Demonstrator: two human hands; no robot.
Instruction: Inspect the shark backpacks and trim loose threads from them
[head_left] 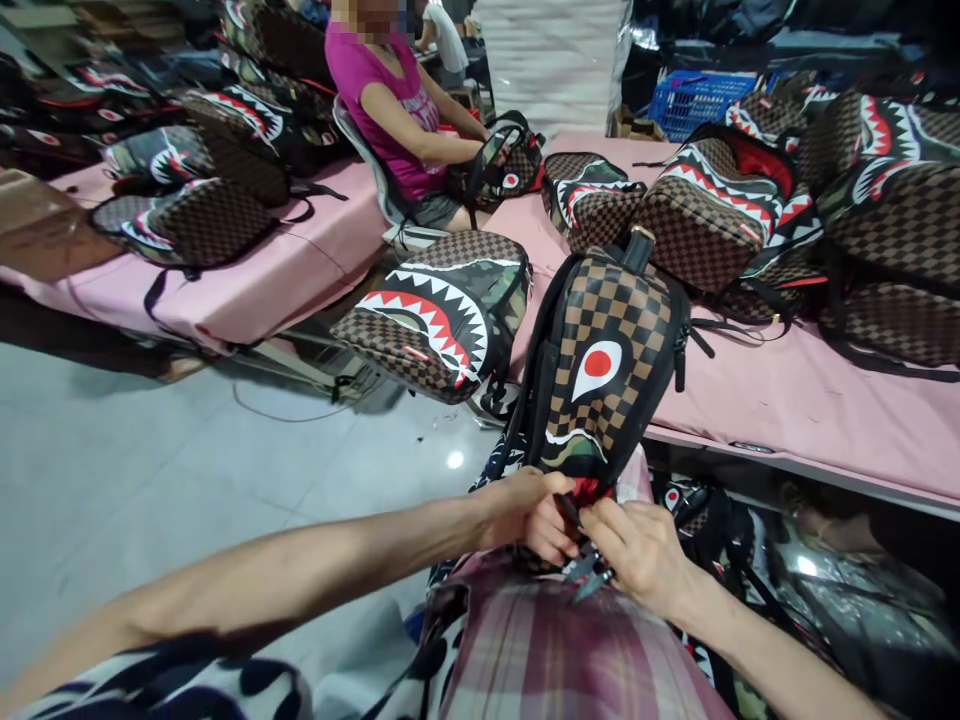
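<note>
Fingers pinch the backpack; more bags crowd the pink table.

Bare forearms, plaid lap, patterned dark-white sleeve.

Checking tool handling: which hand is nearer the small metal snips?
Right. The right hand holds the small metal snips; the left hand grips the checkered shark-face backpack just beside.
</note>
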